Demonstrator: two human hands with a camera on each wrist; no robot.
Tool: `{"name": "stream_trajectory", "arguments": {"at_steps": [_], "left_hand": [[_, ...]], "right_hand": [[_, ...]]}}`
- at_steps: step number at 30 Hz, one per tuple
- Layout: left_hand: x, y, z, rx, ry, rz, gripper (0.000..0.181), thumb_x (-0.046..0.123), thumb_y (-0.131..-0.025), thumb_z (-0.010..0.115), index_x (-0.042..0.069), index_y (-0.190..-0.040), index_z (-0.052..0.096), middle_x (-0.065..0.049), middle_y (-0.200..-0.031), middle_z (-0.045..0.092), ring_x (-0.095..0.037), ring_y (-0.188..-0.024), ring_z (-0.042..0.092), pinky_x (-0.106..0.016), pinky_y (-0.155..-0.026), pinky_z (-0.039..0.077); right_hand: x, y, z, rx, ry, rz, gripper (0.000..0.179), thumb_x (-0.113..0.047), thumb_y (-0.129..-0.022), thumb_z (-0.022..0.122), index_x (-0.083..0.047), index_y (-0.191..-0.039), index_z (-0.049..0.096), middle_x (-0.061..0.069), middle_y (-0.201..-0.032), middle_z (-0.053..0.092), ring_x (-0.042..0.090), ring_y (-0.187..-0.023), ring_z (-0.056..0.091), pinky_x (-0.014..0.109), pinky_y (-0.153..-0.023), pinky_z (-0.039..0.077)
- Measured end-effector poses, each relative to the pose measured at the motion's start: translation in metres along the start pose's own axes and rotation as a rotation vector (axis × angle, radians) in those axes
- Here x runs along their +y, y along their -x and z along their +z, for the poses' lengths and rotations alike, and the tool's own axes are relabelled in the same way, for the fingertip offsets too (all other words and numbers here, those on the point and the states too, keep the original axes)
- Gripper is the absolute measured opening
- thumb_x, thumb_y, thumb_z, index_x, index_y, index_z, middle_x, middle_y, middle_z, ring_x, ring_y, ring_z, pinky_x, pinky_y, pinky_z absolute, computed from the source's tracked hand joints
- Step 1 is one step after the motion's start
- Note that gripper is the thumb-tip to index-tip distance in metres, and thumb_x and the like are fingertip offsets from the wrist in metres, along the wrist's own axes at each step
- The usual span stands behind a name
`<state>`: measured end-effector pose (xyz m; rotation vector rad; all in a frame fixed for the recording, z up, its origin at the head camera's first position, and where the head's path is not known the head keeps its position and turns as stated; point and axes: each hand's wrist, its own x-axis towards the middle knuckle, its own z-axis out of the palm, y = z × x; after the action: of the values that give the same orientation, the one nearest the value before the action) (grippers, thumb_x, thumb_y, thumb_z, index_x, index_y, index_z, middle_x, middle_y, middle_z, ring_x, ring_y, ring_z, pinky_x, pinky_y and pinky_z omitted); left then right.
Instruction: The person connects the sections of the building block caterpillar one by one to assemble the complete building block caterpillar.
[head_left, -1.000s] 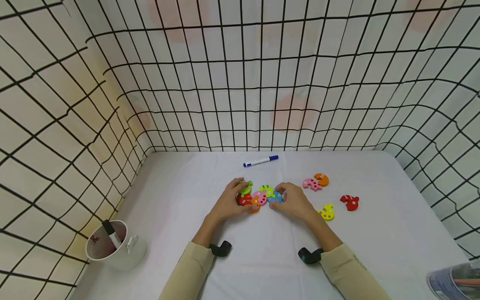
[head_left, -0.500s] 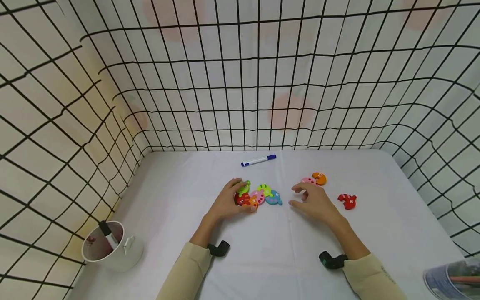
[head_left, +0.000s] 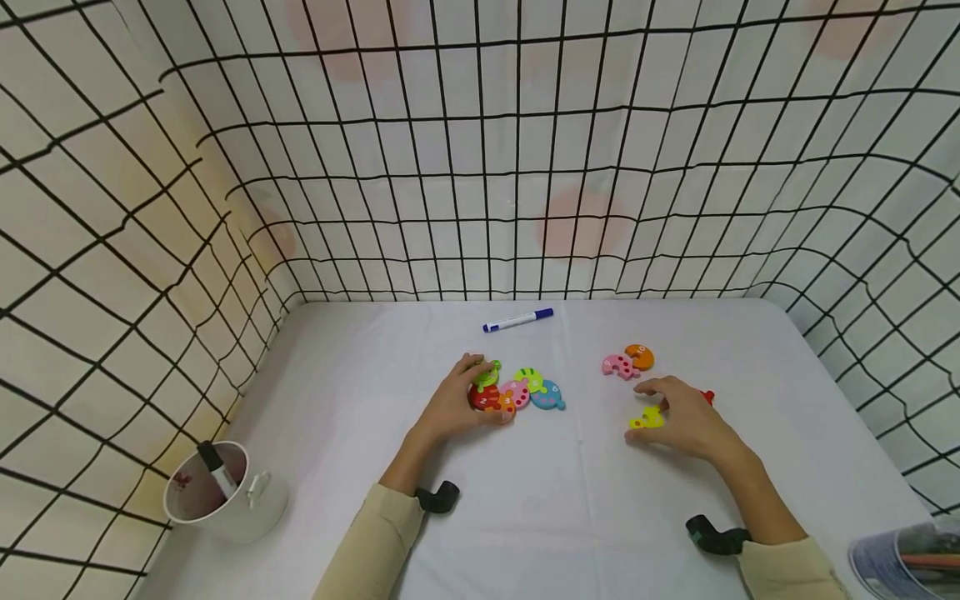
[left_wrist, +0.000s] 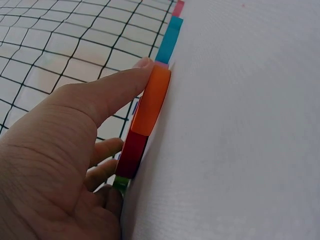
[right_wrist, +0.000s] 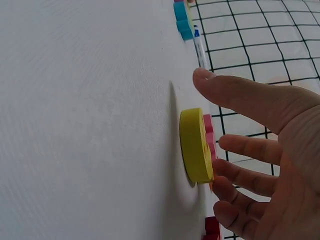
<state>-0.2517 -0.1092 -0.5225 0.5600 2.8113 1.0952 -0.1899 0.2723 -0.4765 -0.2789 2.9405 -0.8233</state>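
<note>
A row of joined, numbered puzzle pieces lies on the white table: green (head_left: 489,377), red (head_left: 483,397), orange (left_wrist: 152,102), pink (head_left: 515,392), striped green (head_left: 529,379) and blue (head_left: 547,395). My left hand (head_left: 452,403) holds the row's left end, thumb at the orange piece and fingers by the green one. Over on the right, my right hand (head_left: 688,419) spreads thumb and fingers around a yellow puzzle piece (right_wrist: 194,145). In the right wrist view the thumb stands apart from that piece; whether a fingertip touches it is unclear.
Loose pink (head_left: 619,366) and orange (head_left: 641,357) pieces lie beyond my right hand, which mostly hides a red piece (head_left: 708,397). A blue-capped marker (head_left: 518,321) lies at the back. A white bucket (head_left: 258,502) stands left, a container (head_left: 877,560) at front right. Black wire grid surrounds the table.
My right hand has let go of the blue piece and moved right to the yellow piece, uncovering the blue one. My left hand stays on the row.
</note>
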Motion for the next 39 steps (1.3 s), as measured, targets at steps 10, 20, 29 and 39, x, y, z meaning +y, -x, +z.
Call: {"name": "stream_trajectory", "arguments": {"at_steps": [10, 20, 29, 39], "left_hand": [[-0.001, 0.002, -0.002, 0.003, -0.005, 0.048, 0.087, 0.048, -0.076, 0.087, 0.017, -0.15, 0.054, -0.008, -0.163, 0.04, -0.03, -0.15, 0.039, -0.052, -0.121, 0.037], [-0.002, 0.003, -0.004, -0.018, -0.008, 0.059, 0.088, 0.047, -0.076, 0.087, 0.018, -0.151, 0.053, -0.008, -0.163, 0.038, -0.032, -0.151, 0.038, -0.054, -0.121, 0.036], [-0.002, 0.002, -0.004, -0.007, 0.002, 0.045, 0.09, 0.051, -0.074, 0.089, 0.02, -0.151, 0.053, -0.007, -0.163, 0.038, -0.03, -0.151, 0.038, -0.053, -0.121, 0.037], [-0.001, 0.001, -0.003, -0.016, 0.01, 0.038, 0.09, 0.051, -0.074, 0.088, 0.02, -0.151, 0.053, -0.005, -0.163, 0.038, -0.029, -0.151, 0.037, -0.052, -0.121, 0.037]], "right_hand": [[0.018, -0.003, 0.005, -0.052, -0.01, 0.009, 0.06, -0.034, -0.078, 0.089, -0.004, -0.125, 0.067, 0.011, -0.114, 0.068, 0.024, -0.096, 0.055, 0.033, -0.075, 0.051], [0.014, -0.006, 0.012, -0.002, -0.042, 0.058, 0.057, -0.035, -0.079, 0.088, -0.007, -0.125, 0.069, 0.008, -0.108, 0.068, 0.023, -0.094, 0.055, 0.03, -0.072, 0.049], [-0.003, -0.014, 0.015, 0.031, -0.063, 0.048, 0.054, -0.039, -0.082, 0.086, -0.012, -0.126, 0.069, 0.009, -0.114, 0.071, 0.025, -0.099, 0.061, 0.033, -0.075, 0.056], [-0.02, -0.021, 0.018, 0.048, -0.123, 0.05, 0.057, -0.037, -0.083, 0.085, -0.01, -0.129, 0.066, 0.012, -0.111, 0.07, 0.022, -0.091, 0.063, 0.028, -0.074, 0.055]]}}
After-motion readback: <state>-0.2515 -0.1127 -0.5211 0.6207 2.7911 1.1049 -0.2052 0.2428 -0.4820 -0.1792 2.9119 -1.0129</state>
